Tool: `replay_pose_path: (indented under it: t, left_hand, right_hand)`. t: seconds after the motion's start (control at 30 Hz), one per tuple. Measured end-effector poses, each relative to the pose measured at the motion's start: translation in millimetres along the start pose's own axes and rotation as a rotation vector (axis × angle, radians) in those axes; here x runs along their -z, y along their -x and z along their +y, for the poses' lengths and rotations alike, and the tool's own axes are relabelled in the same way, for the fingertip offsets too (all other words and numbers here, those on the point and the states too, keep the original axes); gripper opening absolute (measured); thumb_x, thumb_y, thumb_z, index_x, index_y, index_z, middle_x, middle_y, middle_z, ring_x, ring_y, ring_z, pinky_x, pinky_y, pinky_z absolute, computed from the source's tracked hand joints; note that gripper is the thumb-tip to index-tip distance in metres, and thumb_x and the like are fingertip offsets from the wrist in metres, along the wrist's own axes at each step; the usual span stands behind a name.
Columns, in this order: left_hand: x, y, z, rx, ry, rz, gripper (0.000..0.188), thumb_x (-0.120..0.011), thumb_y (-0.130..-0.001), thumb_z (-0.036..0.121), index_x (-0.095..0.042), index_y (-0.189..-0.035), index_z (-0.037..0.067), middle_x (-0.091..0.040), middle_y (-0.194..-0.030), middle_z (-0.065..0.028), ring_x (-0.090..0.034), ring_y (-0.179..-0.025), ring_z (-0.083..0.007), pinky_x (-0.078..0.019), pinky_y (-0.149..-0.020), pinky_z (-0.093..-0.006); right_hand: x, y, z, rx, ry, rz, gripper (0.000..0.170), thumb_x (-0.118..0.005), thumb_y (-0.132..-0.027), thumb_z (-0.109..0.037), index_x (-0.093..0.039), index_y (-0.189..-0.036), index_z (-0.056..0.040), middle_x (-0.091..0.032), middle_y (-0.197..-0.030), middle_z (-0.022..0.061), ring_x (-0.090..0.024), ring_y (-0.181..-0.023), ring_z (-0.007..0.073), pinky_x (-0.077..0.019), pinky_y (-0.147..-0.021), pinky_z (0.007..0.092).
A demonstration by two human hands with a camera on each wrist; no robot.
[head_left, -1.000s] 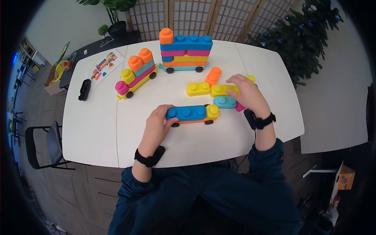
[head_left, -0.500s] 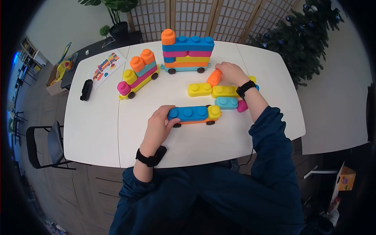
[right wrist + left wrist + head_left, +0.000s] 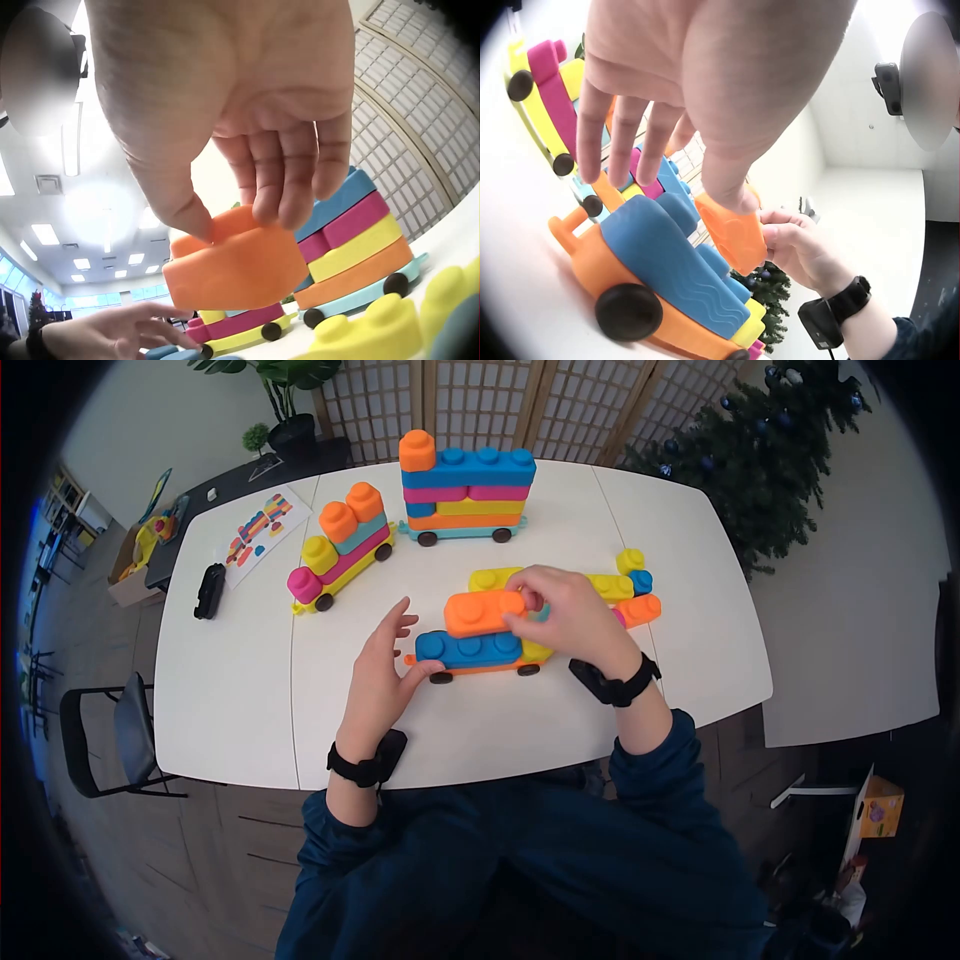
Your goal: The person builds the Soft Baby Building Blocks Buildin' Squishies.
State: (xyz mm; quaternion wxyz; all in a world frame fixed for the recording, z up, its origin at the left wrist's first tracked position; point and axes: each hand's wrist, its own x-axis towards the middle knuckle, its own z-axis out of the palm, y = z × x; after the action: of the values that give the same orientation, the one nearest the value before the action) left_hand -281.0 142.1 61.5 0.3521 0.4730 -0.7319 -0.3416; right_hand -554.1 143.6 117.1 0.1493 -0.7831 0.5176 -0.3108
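Observation:
My right hand [image 3: 575,618] pinches an orange brick [image 3: 473,613] by its right end, above the blue brick [image 3: 465,649] of a wheeled car. In the right wrist view the thumb and fingertips grip the orange brick [image 3: 236,270] from above. The blue brick [image 3: 664,255] sits on the car's orange base [image 3: 600,259], with a yellow brick [image 3: 536,652] at its right end. My left hand [image 3: 375,680] is beside the car's left end, fingers spread, thumb at the blue brick's near left corner; whether the thumb touches it, I cannot tell.
A tall stacked car [image 3: 467,494] and a smaller car [image 3: 345,550] stand behind on the white table [image 3: 230,690]. Loose bricks lie on the right, among them a yellow one [image 3: 630,560] and an orange one [image 3: 640,610]. A picture sheet [image 3: 285,530] and a black object [image 3: 210,592] lie left.
My right hand has picked up an orange brick and carried it left and nearer, over the car. The left hand's fingers have come off the car and spread. Another orange brick shows at the right.

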Motion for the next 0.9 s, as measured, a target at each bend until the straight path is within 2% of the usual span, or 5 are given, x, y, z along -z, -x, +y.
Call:
replay_pose_path:
  t: [0.1, 0.17, 0.27, 0.5, 0.9]
  left_hand:
    - [6, 0, 1, -0.103, 0.018, 0.04, 0.074, -0.084, -0.083, 0.02, -0.05, -0.148, 0.009, -0.068, -0.129, -0.0115, -0.065, -0.114, -0.0261, -0.0543, -0.093, -0.0395]
    - [9, -1, 1, -0.148, 0.009, -0.006, 0.064, -0.08, -0.086, 0.016, -0.054, -0.145, 0.008, -0.069, -0.127, -0.0113, -0.066, -0.113, -0.0253, -0.0538, -0.093, -0.038]
    - [10, -2, -5, -0.17, 0.015, -0.044, 0.053, -0.078, -0.09, 0.021, -0.059, -0.138, 0.007, -0.069, -0.122, -0.0138, -0.067, -0.107, -0.0288, -0.0544, -0.088, -0.0375]
    - [5, -3, -7, -0.164, 0.006, 0.008, 0.043, -0.073, -0.094, 0.018, -0.062, -0.133, 0.004, -0.07, -0.117, -0.0156, -0.069, -0.102, -0.0293, -0.0563, -0.084, -0.0372]
    - [7, 0, -2, -0.055, 0.156, -0.011, 0.038, -0.069, -0.098, 0.013, -0.06, -0.132, -0.002, -0.068, -0.119, -0.0166, -0.069, -0.109, -0.0261, -0.061, -0.089, -0.0355]
  right_hand:
    - [-16, 4, -13, 0.034, -0.028, -0.007, 0.027, -0.079, -0.079, -0.016, -0.066, -0.099, -0.0027, -0.059, -0.074, 0.0058, -0.059, -0.068, 0.0218, -0.0498, -0.065, 0.0331]
    - [-21, 4, -20, 0.04, -0.049, -0.04, 0.029, -0.079, -0.078, -0.018, -0.065, -0.099, -0.0028, -0.059, -0.074, 0.0066, -0.061, -0.07, 0.0245, -0.0499, -0.065, 0.0362]
    - [-30, 5, -18, 0.068, -0.061, -0.043, 0.03, -0.081, -0.081, -0.016, -0.066, -0.104, -0.0029, -0.056, -0.074, 0.0045, -0.056, -0.066, 0.02, -0.0478, -0.063, 0.0324]
    - [-36, 5, -19, 0.04, -0.07, -0.032, 0.03, -0.081, -0.083, -0.017, -0.066, -0.106, -0.0041, -0.054, -0.072, 0.0042, -0.055, -0.065, 0.02, -0.0466, -0.061, 0.0327]
    - [-41, 5, -21, 0.049, -0.098, -0.032, 0.03, -0.081, -0.086, -0.019, -0.066, -0.108, -0.0049, -0.053, -0.073, 0.0044, -0.055, -0.065, 0.0207, -0.0451, -0.061, 0.0334]
